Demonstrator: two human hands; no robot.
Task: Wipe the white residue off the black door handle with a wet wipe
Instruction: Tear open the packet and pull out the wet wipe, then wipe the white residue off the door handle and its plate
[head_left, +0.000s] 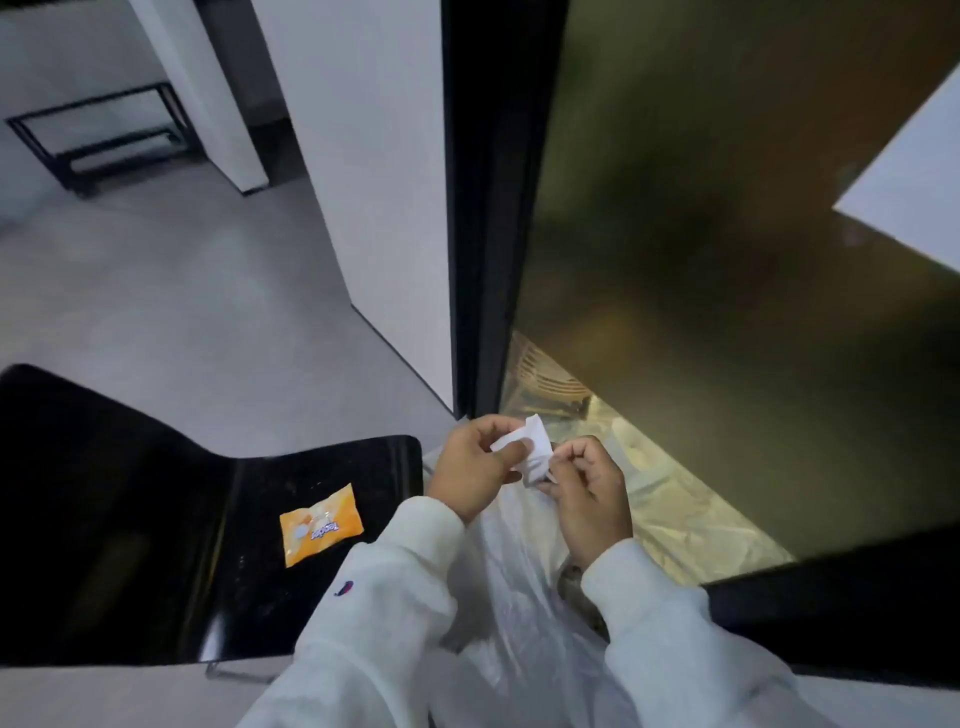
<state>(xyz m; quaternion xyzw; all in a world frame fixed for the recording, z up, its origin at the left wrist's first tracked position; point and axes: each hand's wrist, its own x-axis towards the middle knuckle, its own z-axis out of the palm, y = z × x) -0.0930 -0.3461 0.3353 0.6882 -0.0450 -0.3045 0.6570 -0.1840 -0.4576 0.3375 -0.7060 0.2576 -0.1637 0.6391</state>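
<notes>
Both hands are raised in front of the body, working one small white wipe (530, 447) between them. The left hand (475, 470) pinches the wipe's upper left part between thumb and fingers; the right hand (587, 493) is closed on its lower right corner. The wipe is folded or crumpled, not spread flat.

An orange sachet (319, 524) lies flat on the black chair (156, 519), toward the seat's right edge, well apart from the hands. A translucent plastic bag (524, 623) hangs below and between the sleeves.

A dark door edge (483, 234) runs vertically above the hands, with a dim reflective panel (727, 260) to its right. The handle is not identifiable in this view; no white residue can be confirmed.

Assessment: the step in hand is preparation, namely unfolding or refolding the wipe into a usable pad. Wiping has not begun. The next move calls for settling the wipe into one hand with a clean face outward, then locating the handle and bringing the pad against it. Risk: a bunched wipe gives poor contact on a narrow handle.
</notes>
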